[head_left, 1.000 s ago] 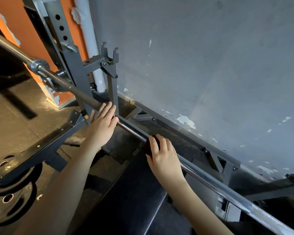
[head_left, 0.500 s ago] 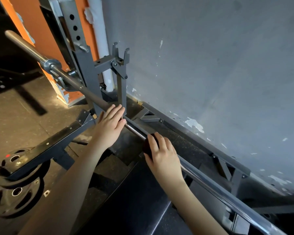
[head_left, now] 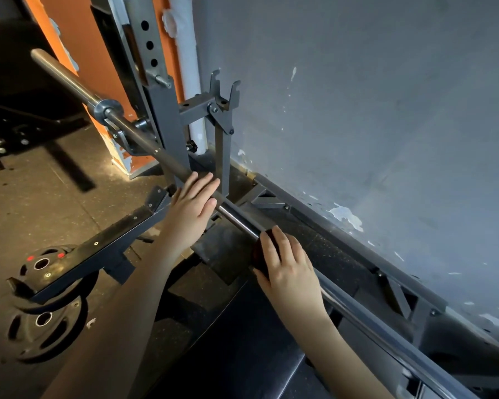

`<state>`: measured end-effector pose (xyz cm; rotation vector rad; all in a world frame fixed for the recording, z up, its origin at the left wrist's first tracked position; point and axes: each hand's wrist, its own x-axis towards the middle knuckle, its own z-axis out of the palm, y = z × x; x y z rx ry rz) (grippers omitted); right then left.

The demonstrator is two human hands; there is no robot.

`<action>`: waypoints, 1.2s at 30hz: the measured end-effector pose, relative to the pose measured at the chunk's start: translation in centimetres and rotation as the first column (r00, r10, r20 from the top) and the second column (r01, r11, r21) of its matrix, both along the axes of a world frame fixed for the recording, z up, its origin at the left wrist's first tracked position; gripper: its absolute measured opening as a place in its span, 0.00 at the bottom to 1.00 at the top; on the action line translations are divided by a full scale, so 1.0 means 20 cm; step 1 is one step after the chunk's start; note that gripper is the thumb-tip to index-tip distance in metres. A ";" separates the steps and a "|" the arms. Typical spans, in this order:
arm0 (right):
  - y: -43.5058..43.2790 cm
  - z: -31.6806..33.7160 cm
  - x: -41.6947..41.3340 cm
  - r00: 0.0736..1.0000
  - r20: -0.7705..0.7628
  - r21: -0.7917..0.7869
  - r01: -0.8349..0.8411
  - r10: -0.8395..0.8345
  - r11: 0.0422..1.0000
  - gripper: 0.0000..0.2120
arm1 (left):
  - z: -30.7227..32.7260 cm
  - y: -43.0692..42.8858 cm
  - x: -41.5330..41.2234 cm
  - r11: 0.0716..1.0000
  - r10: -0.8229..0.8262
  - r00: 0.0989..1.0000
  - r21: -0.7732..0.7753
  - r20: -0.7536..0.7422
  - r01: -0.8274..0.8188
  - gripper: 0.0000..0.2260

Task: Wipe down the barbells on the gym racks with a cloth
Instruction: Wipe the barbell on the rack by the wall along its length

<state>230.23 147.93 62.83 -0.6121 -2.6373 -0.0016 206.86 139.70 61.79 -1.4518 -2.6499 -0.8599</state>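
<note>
1. Two hands are on the barbell [head_left: 236, 218], which lies across the rack [head_left: 164, 110] and runs from the upper left down to the lower right, alongside the grey wall [head_left: 357, 110].
2. Left hand [head_left: 190, 208]: fingers straight and close together, laid flat over the shaft just beside the rack's upright. It steadies the bar and grips nothing.
3. Right hand [head_left: 288, 269]: fingers curled over a dark red cloth [head_left: 261, 254] and pressing it onto the shaft. How far the cloth wraps under the bar cannot be told.
4. Change noted over the last second: both hands keep the same posture. The cloth hand appears to have crept slightly up the shaft toward the left hand, leaving a short bare stretch between them. Most of the apparent shift comes from the view itself swinging.
5. Meaning for the task: the stroke in hand looks like a slow wipe of the mid-shaft, heading for the upright. The long run of bar to the lower right already lies behind the cloth. Whether it is clean cannot be judged.
6. Outstanding, in my judgement: the section under the left hand, then the part past the upright out to the collar [head_left: 108, 106] and sleeve.
7. Also present: weight plates [head_left: 43, 321] on the floor at left, and a dark bench pad [head_left: 242, 341] beneath the forearms.
</note>
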 end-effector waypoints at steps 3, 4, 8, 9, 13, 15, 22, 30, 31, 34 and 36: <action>0.00 -0.01 -0.16 0.999 0.016 0.025 0.037 -0.038 0.999 0.30 | -0.01 0.00 -0.01 1.000 -0.015 1.000 0.008 0.008 0.015 0.24; -0.01 -0.01 -0.26 0.999 0.019 0.016 0.029 -0.030 0.999 0.30 | -0.01 0.01 -0.01 1.000 -0.021 1.000 0.015 0.009 0.021 0.23; -0.04 0.04 -0.51 0.998 0.058 -0.010 -0.011 0.012 1.000 0.32 | -0.01 0.01 -0.02 0.996 -0.059 0.998 0.061 -0.023 0.060 0.24; -0.04 0.04 -0.50 0.998 0.049 -0.018 -0.026 0.027 0.999 0.32 | 0.00 0.00 -0.02 0.997 -0.056 0.998 0.061 -0.013 0.057 0.22; -0.04 0.00 -0.30 1.000 0.008 0.020 -0.022 0.022 1.000 0.31 | -0.01 0.00 -0.03 0.999 -0.039 0.998 0.033 0.044 0.038 0.21; -0.04 -0.03 -0.33 0.998 0.044 0.051 0.031 -0.034 0.998 0.32 | -0.02 0.00 -0.03 0.998 -0.049 0.998 0.044 0.033 0.047 0.21; -0.06 0.04 -0.42 0.997 0.071 0.002 0.042 -0.042 0.999 0.35 | 0.00 0.00 -0.02 0.997 -0.046 0.997 0.059 0.062 0.042 0.20; -0.06 -0.01 -0.25 0.991 0.048 0.036 0.122 -0.124 0.992 0.30 | 0.03 0.01 0.01 1.000 -0.019 0.989 0.008 0.146 0.018 0.21; -0.07 0.01 -0.33 0.993 0.054 0.021 0.105 -0.106 0.994 0.29 | 0.03 0.02 0.01 1.000 -0.014 0.990 0.008 0.142 0.013 0.21; -0.07 0.05 -0.39 0.994 0.071 -0.029 0.086 -0.084 0.996 0.30 | 0.05 0.02 0.03 1.000 0.002 0.987 0.004 0.161 -0.003 0.21; -0.06 0.05 -0.26 0.995 0.055 -0.054 0.087 -0.084 0.995 0.32 | 0.06 0.02 0.04 0.999 0.015 0.983 -0.036 0.185 -0.008 0.22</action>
